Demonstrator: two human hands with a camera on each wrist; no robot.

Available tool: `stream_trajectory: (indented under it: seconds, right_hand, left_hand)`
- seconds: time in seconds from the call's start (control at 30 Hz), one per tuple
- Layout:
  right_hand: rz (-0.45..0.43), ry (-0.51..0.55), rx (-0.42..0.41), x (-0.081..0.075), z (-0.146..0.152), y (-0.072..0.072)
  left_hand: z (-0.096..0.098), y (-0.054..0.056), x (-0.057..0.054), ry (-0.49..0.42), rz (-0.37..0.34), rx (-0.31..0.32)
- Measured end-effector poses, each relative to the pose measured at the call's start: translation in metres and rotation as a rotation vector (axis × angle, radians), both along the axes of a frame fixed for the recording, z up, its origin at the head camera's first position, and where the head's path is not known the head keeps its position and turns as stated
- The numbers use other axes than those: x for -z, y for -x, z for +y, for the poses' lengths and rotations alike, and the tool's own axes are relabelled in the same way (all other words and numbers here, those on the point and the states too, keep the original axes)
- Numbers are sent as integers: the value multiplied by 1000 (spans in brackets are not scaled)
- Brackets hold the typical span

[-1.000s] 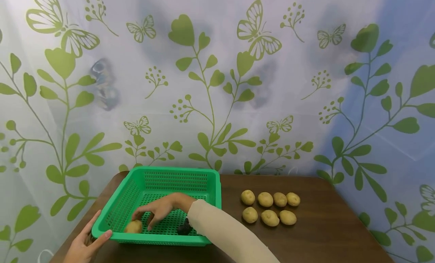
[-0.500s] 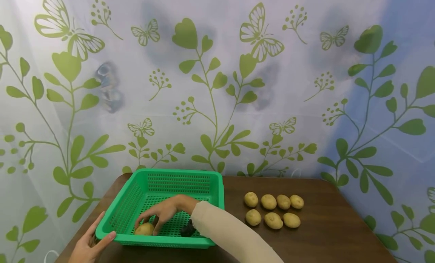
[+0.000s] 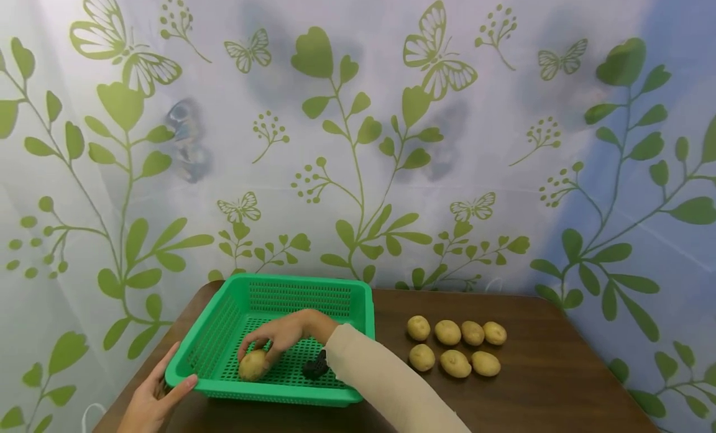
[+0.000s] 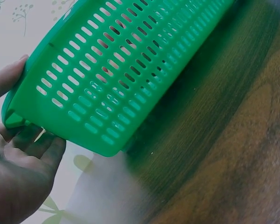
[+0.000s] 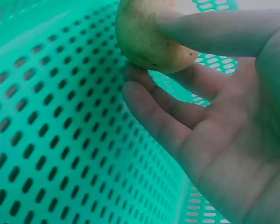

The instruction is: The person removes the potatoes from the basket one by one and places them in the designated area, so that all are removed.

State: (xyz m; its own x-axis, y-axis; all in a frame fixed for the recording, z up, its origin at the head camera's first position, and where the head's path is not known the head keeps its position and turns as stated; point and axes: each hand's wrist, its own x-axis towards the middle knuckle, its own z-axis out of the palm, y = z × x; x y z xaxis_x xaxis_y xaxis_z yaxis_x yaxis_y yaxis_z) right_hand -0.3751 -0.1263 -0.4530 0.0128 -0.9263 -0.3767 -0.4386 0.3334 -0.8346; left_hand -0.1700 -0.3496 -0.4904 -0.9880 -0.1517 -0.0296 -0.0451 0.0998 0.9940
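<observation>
A green plastic basket (image 3: 285, 392) with slotted walls stands at the left of the table. My left hand (image 3: 153, 397) grips its near left corner, thumb over the rim and fingers underneath, as the left wrist view shows of that hand (image 4: 25, 163). Inside the basket my right hand (image 3: 285, 333) holds a potato (image 3: 253, 365) between thumb and fingers. In the right wrist view the thumb presses on the potato (image 5: 144, 39), while the lower fingers of the hand (image 5: 224, 135) extend below it. A dark, lumpy object (image 3: 316, 366) lies on the basket floor, partly hidden by the right sleeve.
Several potatoes (image 3: 455, 363) lie in two rows on the brown wooden table (image 3: 537, 383), right of the basket. Behind the table hangs a pale curtain (image 3: 391, 172) printed with green leaves and butterflies.
My right hand has closed on the potato and drawn it slightly up and to the right, off the near left corner. The left hand keeps its grip on the basket.
</observation>
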Motion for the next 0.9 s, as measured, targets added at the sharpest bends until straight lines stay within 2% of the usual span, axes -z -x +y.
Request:
stream_trajectory:
  seconds: [0.1, 0.2, 0.33, 0.67, 0.83, 0.9]
  right_hand:
    - [-32, 2, 42, -5, 3, 1]
    - [-54, 17, 36, -10, 5, 1]
    - [-78, 46, 17, -14, 6, 1]
    - [-130, 110, 9, -23, 14, 2]
    - [-167, 157, 34, -30, 19, 2]
    - [-183, 165, 36, -33, 20, 2]
  left_hand:
    - [0, 0, -1, 60, 7, -6]
    - [0, -1, 0, 114, 31, -15]
    - [-1, -3, 2, 124, 48, -25]
    - [-2, -7, -2, 192, -8, -41]
    - [-1, -6, -5, 274, -37, -40]
    - [-1, -7, -6, 277, -45, -43]
